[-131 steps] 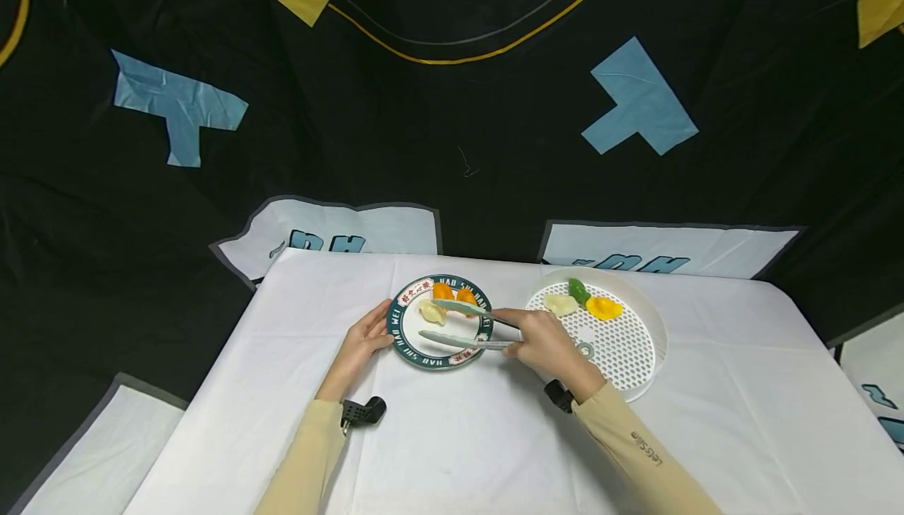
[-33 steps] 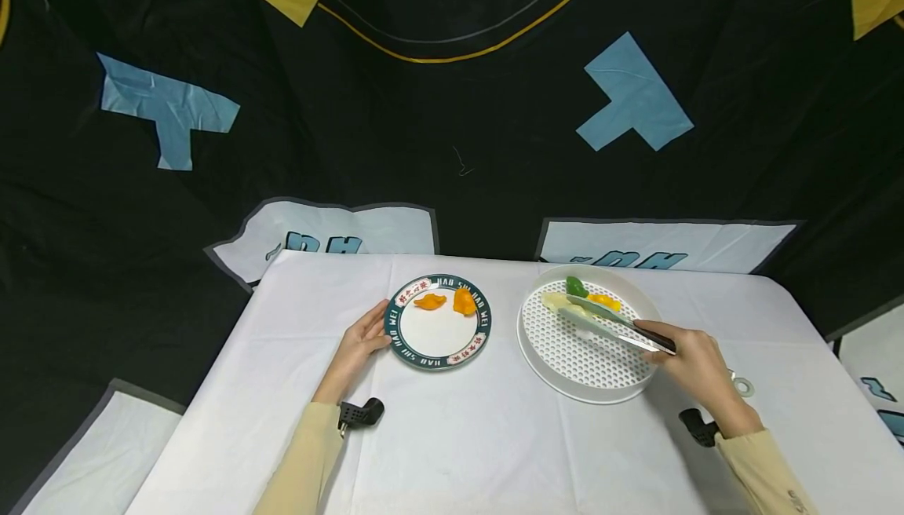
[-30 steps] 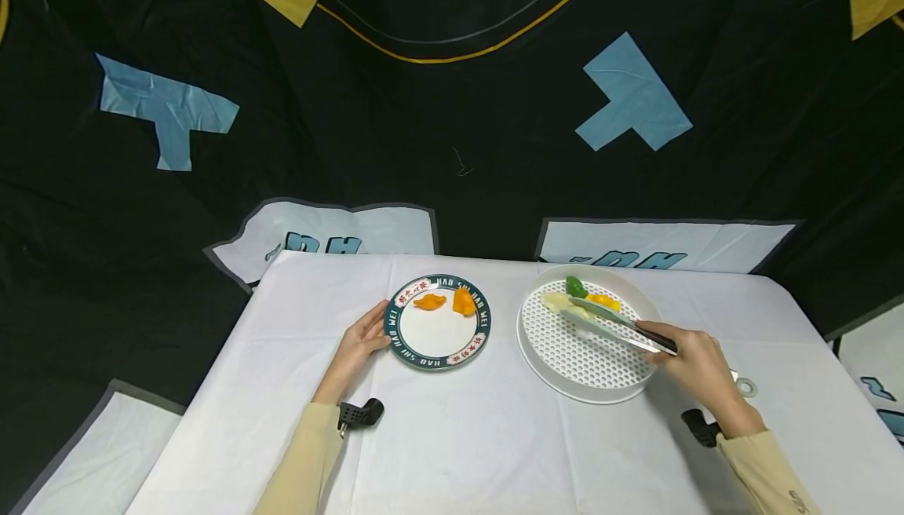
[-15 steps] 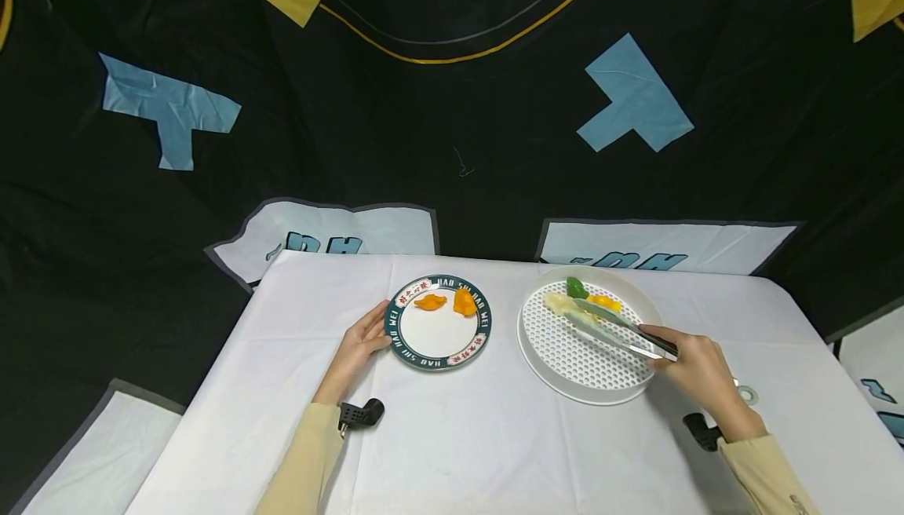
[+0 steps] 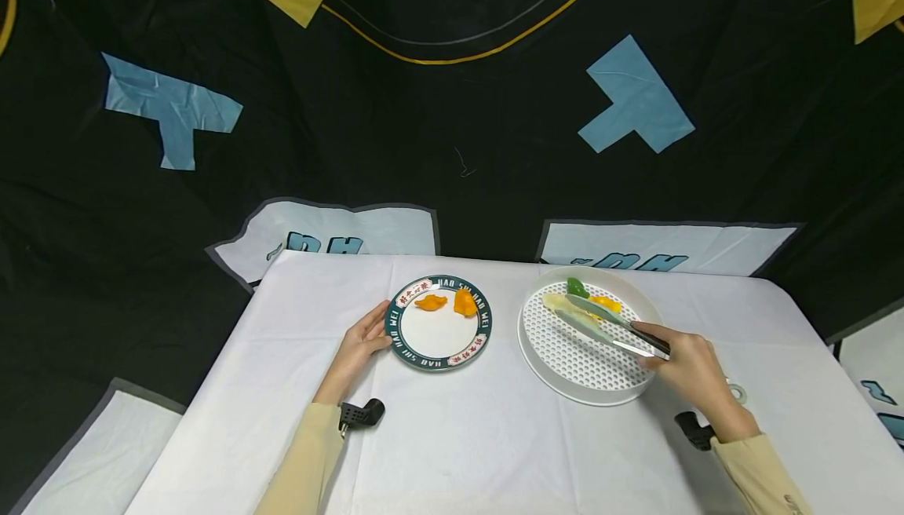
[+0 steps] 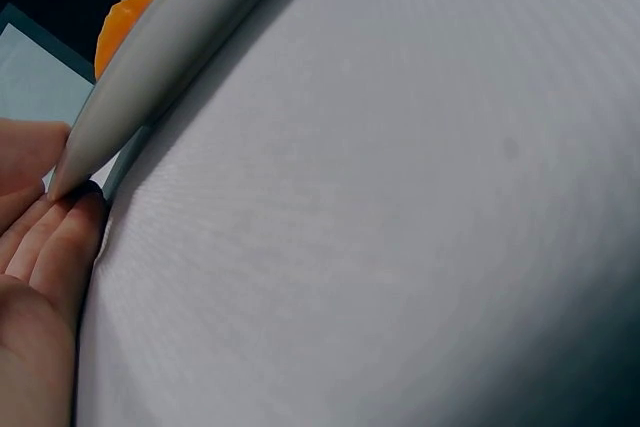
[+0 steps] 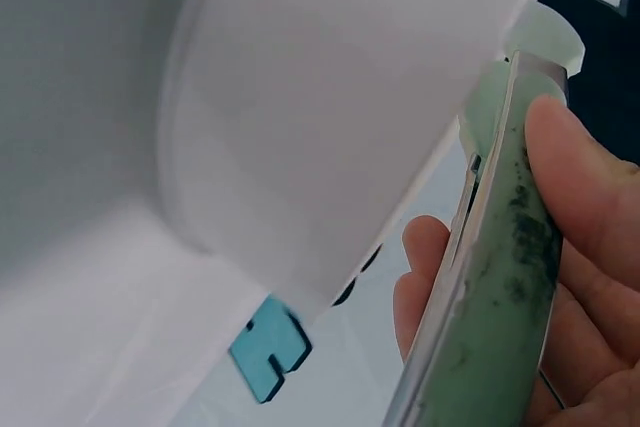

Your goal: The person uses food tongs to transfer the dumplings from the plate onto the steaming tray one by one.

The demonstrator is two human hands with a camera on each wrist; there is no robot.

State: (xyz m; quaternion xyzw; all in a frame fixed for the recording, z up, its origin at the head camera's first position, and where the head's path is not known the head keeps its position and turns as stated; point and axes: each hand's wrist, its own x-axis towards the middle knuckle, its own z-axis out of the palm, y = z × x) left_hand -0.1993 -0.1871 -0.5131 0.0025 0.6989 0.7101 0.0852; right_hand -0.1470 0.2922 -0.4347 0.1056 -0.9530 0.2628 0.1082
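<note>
My left hand [image 5: 359,344] pinches the left rim of a green-edged plate [image 5: 438,340]; in the left wrist view the thumb is above the rim [image 6: 150,77], with fingers beneath. Two orange dumpling-like pieces [image 5: 431,302] lie on the plate. My right hand [image 5: 690,364] grips tongs [image 5: 595,331] with pale green tips and dark handles. Those tips, slightly spread, reach into a round white steamer tray [image 5: 600,370] beside pale yellow dumplings [image 5: 554,302], which they partly hide. A green piece [image 5: 577,287] and a bright yellow one [image 5: 607,304] sit behind the tips.
A white cloth [image 5: 466,452] covers the table under plate and tray. The tongs' ring [image 5: 738,393] shows beyond my right wrist. Behind the table hangs a black cloth [image 5: 452,146] with blue and yellow shapes.
Since the oldest frame, the tongs have moved right from plate to tray, and the pale dumpling has left the plate. Within the last half second the tips have spread slightly. My left hand stays put.
</note>
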